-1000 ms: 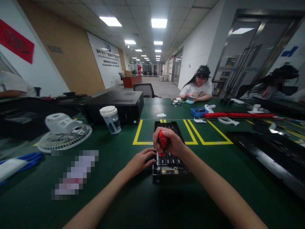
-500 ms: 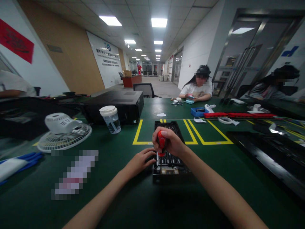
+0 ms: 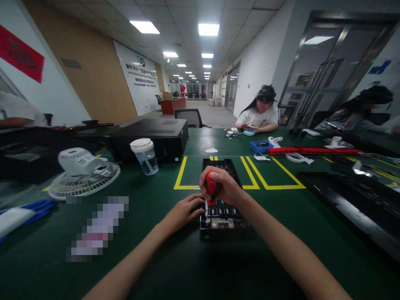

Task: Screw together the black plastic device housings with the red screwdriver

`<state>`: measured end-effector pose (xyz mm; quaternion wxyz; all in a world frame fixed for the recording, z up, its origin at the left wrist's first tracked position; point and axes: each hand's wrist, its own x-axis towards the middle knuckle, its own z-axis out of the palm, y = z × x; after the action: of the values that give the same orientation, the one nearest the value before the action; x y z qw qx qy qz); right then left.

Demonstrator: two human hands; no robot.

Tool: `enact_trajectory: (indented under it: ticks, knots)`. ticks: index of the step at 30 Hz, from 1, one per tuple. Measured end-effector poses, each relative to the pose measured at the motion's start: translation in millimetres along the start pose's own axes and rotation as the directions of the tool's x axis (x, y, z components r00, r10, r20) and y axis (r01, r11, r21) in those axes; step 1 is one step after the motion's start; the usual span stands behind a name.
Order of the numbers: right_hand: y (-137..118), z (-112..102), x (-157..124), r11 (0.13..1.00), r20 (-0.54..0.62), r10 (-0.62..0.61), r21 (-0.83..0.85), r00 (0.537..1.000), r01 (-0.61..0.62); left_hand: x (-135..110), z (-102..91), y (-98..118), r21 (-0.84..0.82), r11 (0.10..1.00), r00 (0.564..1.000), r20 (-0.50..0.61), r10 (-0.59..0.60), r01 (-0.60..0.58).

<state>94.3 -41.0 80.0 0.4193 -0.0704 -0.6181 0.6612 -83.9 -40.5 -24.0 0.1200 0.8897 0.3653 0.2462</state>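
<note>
My right hand [image 3: 225, 185] is wrapped round the red handle of a screwdriver [image 3: 211, 189]. The tool stands upright, its dark shaft pointing down at the near left part of a black rectangular casing [image 3: 225, 212]. Rows of rounded black shapes show inside the casing, and a pale yellowish part [image 3: 222, 224] lies at its near end. At the casing's left edge rests my left hand [image 3: 186, 210], fingers stretched out and apart, with no object held. My right hand and forearm hide much of the casing's middle and right side. The screwdriver's tip is too small to make out.
Left on the green table are a white fan [image 3: 84, 173], a lidded cup [image 3: 145, 157], a large black box [image 3: 146, 133] and blue-white gloves [image 3: 26, 214]. A long black panel [image 3: 353, 212] lies right. Further back sit a blue tray [image 3: 261, 146] and a person [image 3: 259, 114].
Hardly anything differs. My right hand and the screwdriver have shifted very slightly left; my left hand and the casing stay where they were.
</note>
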Motion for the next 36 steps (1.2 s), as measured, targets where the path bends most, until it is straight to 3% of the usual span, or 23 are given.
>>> enact_trajectory:
  ticks: [36]
  knots:
    - [-0.2, -2.9, 0.2, 0.993, -0.095, -0.066, -0.102, 0.993, 0.057, -0.8, -1.0, -0.6, 0.005, 1.0, 1.0, 0.021, -0.009, 0.009]
